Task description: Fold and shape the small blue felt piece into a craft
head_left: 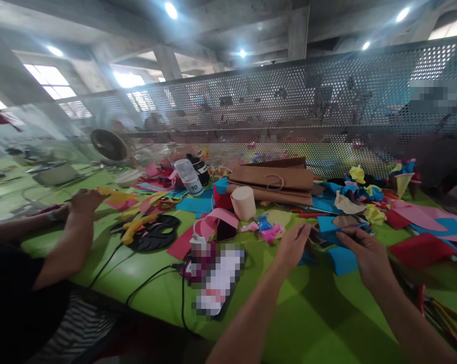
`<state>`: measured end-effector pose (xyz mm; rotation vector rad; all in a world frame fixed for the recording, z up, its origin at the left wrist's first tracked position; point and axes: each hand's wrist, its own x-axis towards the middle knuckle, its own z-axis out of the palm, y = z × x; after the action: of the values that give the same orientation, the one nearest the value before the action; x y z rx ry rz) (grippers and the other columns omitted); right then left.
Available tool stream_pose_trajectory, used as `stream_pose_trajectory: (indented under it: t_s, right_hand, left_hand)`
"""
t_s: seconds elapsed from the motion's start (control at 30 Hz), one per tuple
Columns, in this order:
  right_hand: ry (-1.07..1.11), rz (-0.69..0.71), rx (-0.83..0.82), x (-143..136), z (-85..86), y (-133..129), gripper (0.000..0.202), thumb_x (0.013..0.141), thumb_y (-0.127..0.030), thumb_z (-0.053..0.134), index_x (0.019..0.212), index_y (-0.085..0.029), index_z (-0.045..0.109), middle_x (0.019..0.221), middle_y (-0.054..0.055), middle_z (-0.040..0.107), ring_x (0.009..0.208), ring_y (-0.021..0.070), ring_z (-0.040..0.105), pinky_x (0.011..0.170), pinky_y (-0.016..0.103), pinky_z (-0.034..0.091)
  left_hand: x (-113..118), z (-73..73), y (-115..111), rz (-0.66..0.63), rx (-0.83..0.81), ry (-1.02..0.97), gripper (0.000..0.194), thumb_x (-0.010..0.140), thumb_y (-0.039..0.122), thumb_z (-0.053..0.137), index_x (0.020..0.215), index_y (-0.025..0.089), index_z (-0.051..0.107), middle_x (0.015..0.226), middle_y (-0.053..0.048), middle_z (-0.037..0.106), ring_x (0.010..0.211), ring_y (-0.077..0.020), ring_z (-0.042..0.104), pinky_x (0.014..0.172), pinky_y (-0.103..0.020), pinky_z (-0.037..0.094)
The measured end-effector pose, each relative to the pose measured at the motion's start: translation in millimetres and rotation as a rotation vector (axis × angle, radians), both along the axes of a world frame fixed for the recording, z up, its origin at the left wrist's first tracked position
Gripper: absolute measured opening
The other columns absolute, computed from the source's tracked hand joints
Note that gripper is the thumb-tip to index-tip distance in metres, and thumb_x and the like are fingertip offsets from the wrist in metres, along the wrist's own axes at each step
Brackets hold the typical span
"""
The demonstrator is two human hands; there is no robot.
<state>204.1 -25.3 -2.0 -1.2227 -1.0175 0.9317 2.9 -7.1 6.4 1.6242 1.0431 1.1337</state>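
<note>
My left hand (292, 246) and my right hand (367, 254) are held over the green table (145, 268), fingers pinched on a small dark piece of craft material (324, 236) between them; its exact shape is blurred. Under the hands lie blue paper pieces (341, 260). Just beyond them are small pink and blue scraps (268, 228) and a beige roll (243, 202).
A co-worker's arm (71, 237) rests on the table at left, near a yellow glue gun (137, 225) on a black mask (156, 233) with cables. Brown paper bags (277, 181), a white bottle (189, 177), coloured sheets and a perforated metal screen (289, 106) stand behind.
</note>
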Motion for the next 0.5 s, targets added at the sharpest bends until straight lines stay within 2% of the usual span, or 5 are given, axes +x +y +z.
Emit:
stream_pose_trajectory:
  t_s: [0.1,0.23,0.3,0.4,0.5]
  right_hand:
    - [-0.003,0.024,-0.007,1.1,-1.0,-0.6,0.044,0.061,-0.059,0.091,0.082,-0.022,0.079,0.083,0.004,0.074,0.078,0.0219,0.063,0.071,0.035,0.051]
    - [0.007,0.055,-0.028,1.2,-2.8,-0.7,0.042,0.063,-0.056,0.092,0.084,-0.022,0.079,0.083,0.004,0.075,0.076,0.0215,0.063,0.069,0.035,0.051]
    - [-0.016,0.050,-0.023,0.9,-3.4,-0.7,0.041,0.063,-0.056,0.091,0.083,-0.022,0.079,0.081,0.004,0.074,0.074,0.0215,0.063,0.068,0.034,0.051]
    - [-0.110,0.073,0.018,-0.7,-3.8,-2.0,0.038,0.068,-0.056,0.088,0.082,-0.023,0.080,0.080,0.004,0.075,0.076,0.0228,0.064,0.071,0.035,0.052]
    - [-0.246,0.138,0.066,-3.6,-4.9,-4.1,0.032,0.075,-0.055,0.083,0.084,-0.024,0.080,0.084,0.005,0.077,0.081,0.0253,0.067,0.077,0.037,0.053]
  left_hand:
    - [1.7,0.7,-1.4,0.011,0.050,0.025,0.035,0.101,0.045,0.054,0.098,0.018,0.075,0.088,-0.005,0.074,0.081,-0.0192,0.066,0.071,-0.027,0.048]
    - [4.5,-4.1,-2.1,0.025,0.092,0.078,0.009,0.091,0.026,0.069,0.092,0.018,0.074,0.086,-0.004,0.074,0.082,-0.0196,0.066,0.073,-0.026,0.048]
    - [4.5,-3.9,-2.6,0.023,0.084,0.090,0.008,0.091,0.023,0.067,0.092,0.019,0.074,0.086,-0.004,0.074,0.082,-0.0195,0.066,0.074,-0.027,0.049]
    - [5.1,0.2,-4.8,0.000,0.139,0.118,0.014,0.091,0.028,0.071,0.101,0.020,0.076,0.098,-0.006,0.075,0.091,-0.0212,0.066,0.080,-0.029,0.050]
    - [8.1,2.2,-7.0,-0.052,0.142,0.038,0.022,0.089,0.033,0.076,0.106,0.020,0.077,0.105,-0.007,0.076,0.096,-0.0223,0.067,0.085,-0.030,0.051]
